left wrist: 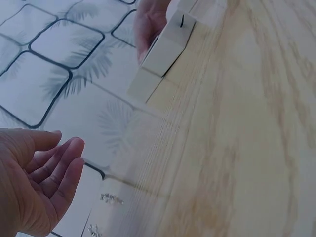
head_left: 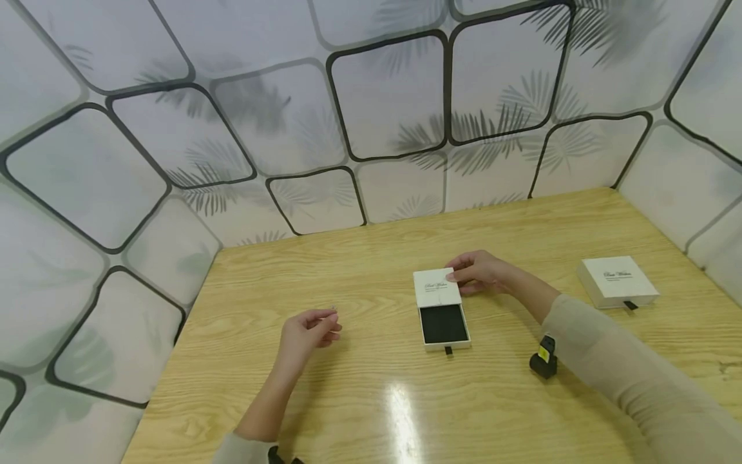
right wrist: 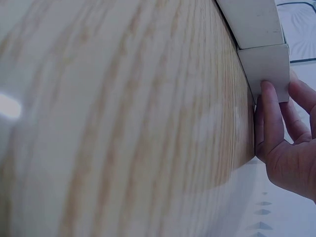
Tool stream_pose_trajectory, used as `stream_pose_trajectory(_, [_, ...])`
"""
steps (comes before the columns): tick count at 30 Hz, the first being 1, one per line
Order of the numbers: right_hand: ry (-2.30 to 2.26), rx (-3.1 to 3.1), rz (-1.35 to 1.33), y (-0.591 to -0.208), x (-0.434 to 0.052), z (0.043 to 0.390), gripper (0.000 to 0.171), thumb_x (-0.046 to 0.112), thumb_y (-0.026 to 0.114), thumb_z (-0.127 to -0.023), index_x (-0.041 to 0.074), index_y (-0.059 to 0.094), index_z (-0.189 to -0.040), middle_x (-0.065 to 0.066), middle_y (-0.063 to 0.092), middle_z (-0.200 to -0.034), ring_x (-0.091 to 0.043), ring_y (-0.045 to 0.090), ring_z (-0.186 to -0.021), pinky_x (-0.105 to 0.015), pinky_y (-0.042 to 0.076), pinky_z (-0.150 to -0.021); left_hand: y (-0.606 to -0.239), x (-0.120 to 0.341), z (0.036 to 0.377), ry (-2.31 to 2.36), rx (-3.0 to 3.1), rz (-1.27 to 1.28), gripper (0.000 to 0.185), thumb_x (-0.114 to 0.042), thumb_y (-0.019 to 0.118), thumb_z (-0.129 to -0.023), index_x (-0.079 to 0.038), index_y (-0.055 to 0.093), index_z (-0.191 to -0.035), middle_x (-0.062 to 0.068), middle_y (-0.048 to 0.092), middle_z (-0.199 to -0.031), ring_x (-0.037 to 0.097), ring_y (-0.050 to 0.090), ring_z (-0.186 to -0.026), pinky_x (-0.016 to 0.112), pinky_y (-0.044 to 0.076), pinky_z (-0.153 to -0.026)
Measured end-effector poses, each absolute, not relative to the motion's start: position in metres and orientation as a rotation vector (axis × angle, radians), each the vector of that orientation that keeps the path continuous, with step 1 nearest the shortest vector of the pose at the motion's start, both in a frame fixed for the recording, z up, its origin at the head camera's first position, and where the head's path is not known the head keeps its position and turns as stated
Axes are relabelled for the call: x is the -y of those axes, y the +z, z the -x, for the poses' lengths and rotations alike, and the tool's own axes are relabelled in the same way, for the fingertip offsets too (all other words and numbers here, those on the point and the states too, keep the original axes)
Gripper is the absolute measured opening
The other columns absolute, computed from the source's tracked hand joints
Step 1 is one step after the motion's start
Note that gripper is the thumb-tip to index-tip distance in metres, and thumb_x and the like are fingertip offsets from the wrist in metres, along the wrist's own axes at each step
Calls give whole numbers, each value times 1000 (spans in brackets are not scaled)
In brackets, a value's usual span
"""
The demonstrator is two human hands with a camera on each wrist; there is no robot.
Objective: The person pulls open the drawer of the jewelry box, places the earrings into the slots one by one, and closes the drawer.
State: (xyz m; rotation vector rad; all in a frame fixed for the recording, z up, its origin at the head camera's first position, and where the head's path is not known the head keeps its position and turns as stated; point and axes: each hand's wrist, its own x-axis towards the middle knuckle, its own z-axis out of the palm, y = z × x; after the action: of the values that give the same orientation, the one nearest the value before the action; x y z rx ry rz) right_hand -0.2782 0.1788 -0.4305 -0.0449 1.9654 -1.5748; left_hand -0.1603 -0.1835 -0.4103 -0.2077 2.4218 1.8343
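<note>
Beige sleeve is crossing the tabletop's right side. Right hand is pinching the white drawer box, which is lying midway between side edges; seemingly light, stiff card, best gripped by its sides. Left hand is hanging half-curled, apparently empty, near probably fragile silvery pieces.

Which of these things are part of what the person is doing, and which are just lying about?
Seemingly part of the job:
open white box, gripped by the right hand
tiny shiny pieces, probably, as they lie near the left hand

Seemingly just there:
closed white box at the right, no hand on it
patterned wall behind
</note>
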Motion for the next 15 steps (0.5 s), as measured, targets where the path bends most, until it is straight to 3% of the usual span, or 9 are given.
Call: stream_pose_trajectory(15, [-1566,-1958,38,-429,-178,281,51,10,68,-87,-7,46,-130,-4,63,-99,-14,63,-86,-32,57,-78,-420,200,164,1667,-2551,282,21,-14,64,-90,2,69,-104,14,69,-92,23,69,-80,28,58,-69])
